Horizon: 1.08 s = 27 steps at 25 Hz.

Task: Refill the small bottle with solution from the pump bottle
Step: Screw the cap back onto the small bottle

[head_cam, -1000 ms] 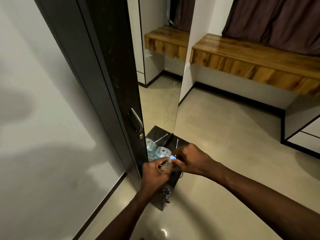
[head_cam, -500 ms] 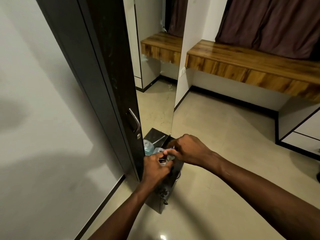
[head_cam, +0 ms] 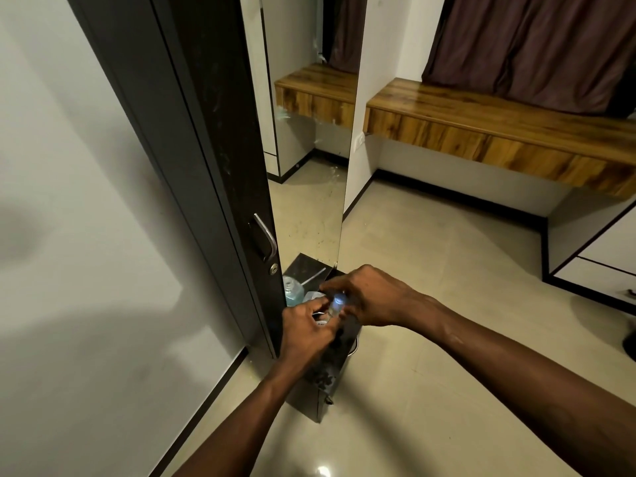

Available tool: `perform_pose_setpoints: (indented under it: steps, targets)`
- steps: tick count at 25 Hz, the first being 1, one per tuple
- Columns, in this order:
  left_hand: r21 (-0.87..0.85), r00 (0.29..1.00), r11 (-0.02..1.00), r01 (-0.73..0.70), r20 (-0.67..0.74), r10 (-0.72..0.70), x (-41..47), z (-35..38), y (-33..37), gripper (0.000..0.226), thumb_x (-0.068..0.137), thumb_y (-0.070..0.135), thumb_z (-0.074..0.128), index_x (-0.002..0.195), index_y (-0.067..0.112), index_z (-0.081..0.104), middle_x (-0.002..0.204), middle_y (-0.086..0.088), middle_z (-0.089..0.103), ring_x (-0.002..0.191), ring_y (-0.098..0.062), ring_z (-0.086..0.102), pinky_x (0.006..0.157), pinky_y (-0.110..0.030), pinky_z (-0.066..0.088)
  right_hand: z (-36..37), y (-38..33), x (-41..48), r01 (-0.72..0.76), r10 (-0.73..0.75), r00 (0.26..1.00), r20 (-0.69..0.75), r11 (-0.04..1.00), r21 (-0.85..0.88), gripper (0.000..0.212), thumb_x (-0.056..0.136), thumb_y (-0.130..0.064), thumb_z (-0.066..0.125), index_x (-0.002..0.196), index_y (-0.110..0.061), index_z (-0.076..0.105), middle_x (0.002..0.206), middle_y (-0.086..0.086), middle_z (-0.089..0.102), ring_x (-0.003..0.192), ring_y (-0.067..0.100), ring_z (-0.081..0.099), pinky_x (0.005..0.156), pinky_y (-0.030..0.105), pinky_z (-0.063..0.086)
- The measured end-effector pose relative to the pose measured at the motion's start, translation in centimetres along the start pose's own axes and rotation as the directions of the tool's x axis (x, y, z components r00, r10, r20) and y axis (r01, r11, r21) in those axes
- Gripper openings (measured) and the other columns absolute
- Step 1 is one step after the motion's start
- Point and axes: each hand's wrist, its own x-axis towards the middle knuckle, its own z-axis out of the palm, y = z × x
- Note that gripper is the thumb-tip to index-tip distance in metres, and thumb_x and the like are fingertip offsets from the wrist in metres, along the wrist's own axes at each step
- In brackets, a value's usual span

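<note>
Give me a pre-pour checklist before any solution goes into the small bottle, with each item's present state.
1. Small bottle held: ok, both the left hand and the right hand are closed on it.
2. Small bottle's cap off: cannot tell, fingers hide the neck.
3. Pump bottle within reach: ok, it stands just behind the hands, against the mirror.
4. A hand free to work the pump: not ok, both are occupied.
5. Steady surface below: ok, the dark box sits on the floor under the hands.
6. Pump bottle's fill level: cannot tell.
</note>
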Motion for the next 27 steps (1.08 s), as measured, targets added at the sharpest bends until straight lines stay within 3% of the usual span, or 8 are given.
perform_pose_setpoints:
  steps: [3,6,8,10,14,20,24,27]
  targets:
    - [-0.005,1.000,1.000,-0.028,0.004,0.028,-0.2,0.0,-0.1,0.027,0.079,0.027,0.086,0.106,0.024,0.079,0.086,0.019,0.072,0.081,0.006,0.069,0.075,-0.015,0.059,0.1,0.1,0.0,-0.099,0.096,0.992,-0.077,0.994,-0.041,0.045,0.092,-0.063,0.053,0.101,-0.026,0.075,0.078,-0.006,0.073,0.067,0.016,0.066,0.057,0.031,0.053]
    - [-0.011,1.000,1.000,-0.012,-0.009,0.012,-0.3,-0.1,-0.2,0.033,0.080,0.032,0.085,0.110,0.022,0.079,0.090,0.017,0.073,0.077,0.008,0.068,0.074,-0.011,0.057,0.3,0.1,0.2,-0.021,0.022,0.999,-0.024,0.999,0.030,0.041,0.090,-0.052,0.060,0.114,-0.022,0.074,0.100,-0.003,0.078,0.078,0.012,0.069,0.066,0.028,0.056]
    - [0.008,1.000,1.000,-0.008,-0.011,0.009,-0.4,-0.2,-0.3,0.036,0.079,0.029,0.087,0.112,0.019,0.078,0.088,0.020,0.071,0.074,0.013,0.065,0.072,-0.005,0.053,0.6,0.0,0.3,-0.058,0.058,0.998,0.012,0.998,0.007,0.035,0.091,-0.053,0.060,0.094,-0.021,0.074,0.080,-0.001,0.075,0.066,0.016,0.066,0.058,0.032,0.052]
    - [0.002,0.999,0.999,-0.032,-0.001,0.032,-0.3,-0.1,-0.6,0.032,0.077,0.024,0.087,0.108,0.024,0.079,0.085,0.022,0.071,0.076,0.011,0.067,0.074,-0.010,0.057,0.8,0.1,0.5,-0.089,0.089,0.996,-0.018,0.996,-0.007,0.052,0.090,-0.070,0.050,0.090,-0.023,0.073,0.074,-0.004,0.071,0.061,0.014,0.063,0.054,0.032,0.051]
    - [0.021,1.000,1.000,0.003,-0.028,-0.002,-0.3,-0.1,-0.6,0.039,0.081,0.028,0.085,0.116,0.014,0.077,0.097,0.005,0.078,0.077,0.004,0.069,0.075,-0.014,0.059,1.7,0.4,1.0,-0.068,0.068,0.996,0.057,0.998,-0.002,0.021,0.081,-0.040,0.058,0.077,-0.022,0.066,0.067,-0.005,0.065,0.055,0.012,0.054,0.055,0.035,0.052]
    - [0.041,0.998,0.999,0.008,-0.064,-0.006,-0.5,0.1,-1.6,0.034,0.083,0.018,0.082,0.115,0.012,0.077,0.091,0.012,0.070,0.074,0.009,0.063,0.075,-0.009,0.055,3.4,0.2,1.5,-0.180,0.180,0.981,0.069,0.984,-0.002,0.018,0.083,-0.035,0.062,0.069,-0.025,0.057,0.060,-0.005,0.058,0.051,0.012,0.053,0.049,0.022,0.037]
    - [0.047,0.997,0.999,0.022,-0.071,-0.018,-1.3,2.4,-5.3,0.004,0.085,0.010,0.077,0.082,0.007,0.076,0.073,-0.001,0.074,0.061,-0.015,0.069,0.060,-0.027,0.060,5.8,-0.4,1.6,-0.194,0.200,0.975,0.093,0.978,-0.074,0.023,0.085,-0.036,0.057,0.072,-0.017,0.055,0.061,-0.002,0.050,0.051,0.017,0.047,0.048,0.020,0.026]
    - [-0.005,1.000,1.000,-0.009,-0.023,0.009,-2.7,4.4,-9.0,0.035,0.097,0.022,0.060,0.072,-0.001,0.072,0.065,-0.013,0.071,0.059,-0.016,0.067,0.056,-0.032,0.059,8.6,-0.2,1.5,-0.251,0.254,0.963,0.093,0.967,-0.040,0.018,0.091,-0.033,0.058,0.085,-0.016,0.059,0.073,0.003,0.059,0.062,0.022,0.053,0.059,0.026,0.034]
